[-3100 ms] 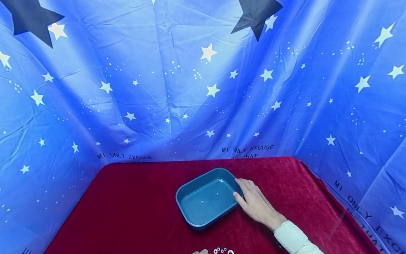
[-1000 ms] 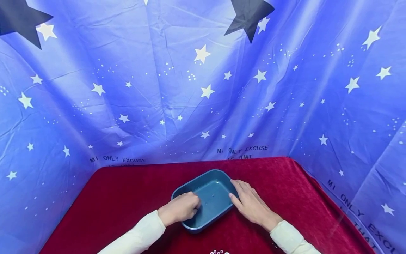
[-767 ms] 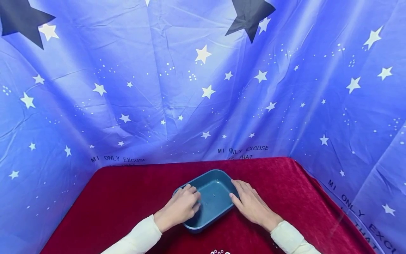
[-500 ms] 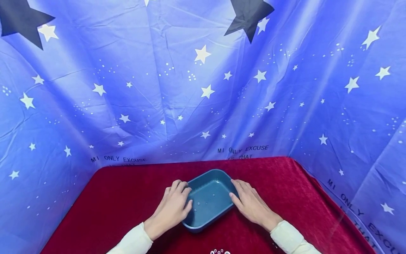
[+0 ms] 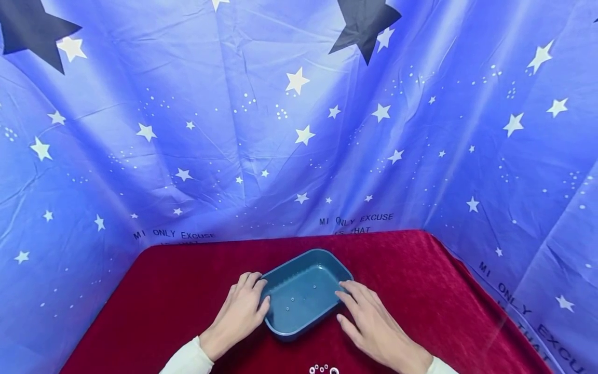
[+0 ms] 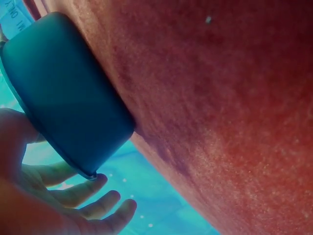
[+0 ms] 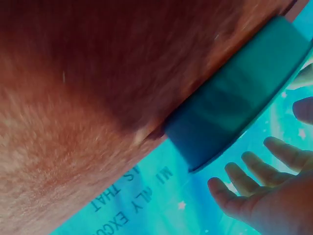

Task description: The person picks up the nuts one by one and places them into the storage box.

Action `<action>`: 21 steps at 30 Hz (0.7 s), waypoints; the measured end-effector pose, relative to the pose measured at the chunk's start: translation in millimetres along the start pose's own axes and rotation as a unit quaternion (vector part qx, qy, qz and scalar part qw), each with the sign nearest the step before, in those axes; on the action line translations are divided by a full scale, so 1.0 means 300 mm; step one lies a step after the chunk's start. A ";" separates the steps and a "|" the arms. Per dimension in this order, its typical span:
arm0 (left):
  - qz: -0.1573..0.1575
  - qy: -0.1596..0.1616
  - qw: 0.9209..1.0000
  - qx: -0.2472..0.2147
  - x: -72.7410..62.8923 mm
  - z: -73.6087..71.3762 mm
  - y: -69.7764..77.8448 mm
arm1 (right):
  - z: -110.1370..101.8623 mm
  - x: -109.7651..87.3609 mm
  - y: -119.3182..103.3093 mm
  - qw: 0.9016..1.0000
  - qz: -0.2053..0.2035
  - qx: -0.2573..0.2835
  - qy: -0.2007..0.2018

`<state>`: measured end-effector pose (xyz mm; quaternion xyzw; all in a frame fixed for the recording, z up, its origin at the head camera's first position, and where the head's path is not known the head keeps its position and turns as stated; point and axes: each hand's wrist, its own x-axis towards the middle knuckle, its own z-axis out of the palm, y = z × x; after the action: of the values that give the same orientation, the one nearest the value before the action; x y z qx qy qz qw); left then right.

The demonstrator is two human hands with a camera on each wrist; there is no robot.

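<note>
A teal plastic basin (image 5: 303,291) with rounded corners stands aslant on the red cloth. Three tiny pale pieces, ring-like as far as their size shows, lie on its floor; one is a small ring (image 5: 292,299) left of the middle. At the basin's left end is my left hand (image 5: 238,309), fingers loosely spread, fingertips and thumb right at the rim. My right hand (image 5: 374,324) is at the opposite end, its fingertips overlapping the rim and its thumb apart from the wall. In the right wrist view, the right fingers (image 7: 244,181) are spread with nothing between them.
Several small white rings (image 5: 322,369) lie on the red velvet cloth (image 5: 196,275) at the bottom edge of the head view. Blue star-printed curtains (image 5: 261,130) hang close behind the table and along both sides.
My left hand, curled over the basin's left part a second ago, has opened and drawn back left, uncovering two small rings inside. My right hand has loosened from the rim and shifted nearer me.
</note>
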<state>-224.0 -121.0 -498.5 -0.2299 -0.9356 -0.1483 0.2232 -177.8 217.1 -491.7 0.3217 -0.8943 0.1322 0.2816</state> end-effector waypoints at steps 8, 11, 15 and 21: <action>0.008 0.007 1.000 0.004 -0.004 -0.001 -0.002 | -0.019 -0.063 -0.078 0.997 -0.073 0.030 -0.014; 0.009 0.004 1.000 0.002 -0.002 -0.003 -0.004 | 0.005 -0.078 -0.106 0.994 -0.095 0.036 -0.033; 0.010 0.002 1.000 0.001 0.003 0.000 -0.004 | 0.061 -0.087 -0.135 0.987 -0.147 0.035 -0.054; 0.007 -0.003 1.000 -0.001 0.005 0.000 -0.003 | 0.131 -0.094 -0.157 0.979 -0.199 0.001 -0.051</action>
<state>-225.7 -121.1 -498.0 -0.2369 -0.9344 -0.1470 0.2217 -145.7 179.1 -537.4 0.4998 -0.8254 0.0580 0.2559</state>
